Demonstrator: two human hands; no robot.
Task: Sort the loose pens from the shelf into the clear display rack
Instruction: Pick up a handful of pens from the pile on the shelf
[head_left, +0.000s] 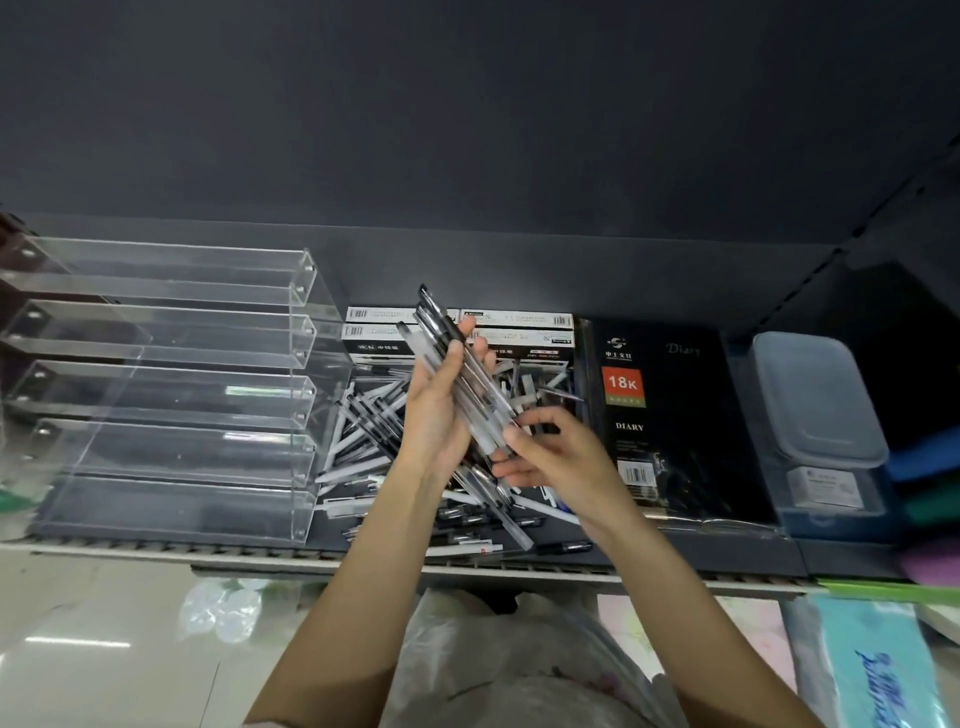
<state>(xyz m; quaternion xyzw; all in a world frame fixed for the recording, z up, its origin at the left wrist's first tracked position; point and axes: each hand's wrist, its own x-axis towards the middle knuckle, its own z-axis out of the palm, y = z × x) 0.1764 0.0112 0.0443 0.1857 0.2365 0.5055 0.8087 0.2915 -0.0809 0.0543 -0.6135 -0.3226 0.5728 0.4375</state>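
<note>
Both forearms reach up over the shelf edge: the left hand (441, 410) grips a bundle of pens (457, 374) above the loose pile (363, 431), the right hand (550, 457) pinching its lower ends. Squaring tips before sliding them left into the clear display rack (171, 395) seems wise. Beside lies a black book (670, 415) marked "18K" and "DIARY".

**Clear plastic, dark matt shelving**

The rack (171, 395) looks like clear, glossy acrylic with smooth walls that catch bright glints. The pens (467, 384) have clear or frosted plastic barrels with black parts. The shelf (519, 270) and its back panel are dark and matt. The diary (670, 415) has a black cover under shiny, wrinkled wrap. The box (815, 400) is translucent, milky plastic with a smooth lid. The cartons (519, 332) behind the pens look like printed cardboard.
</note>
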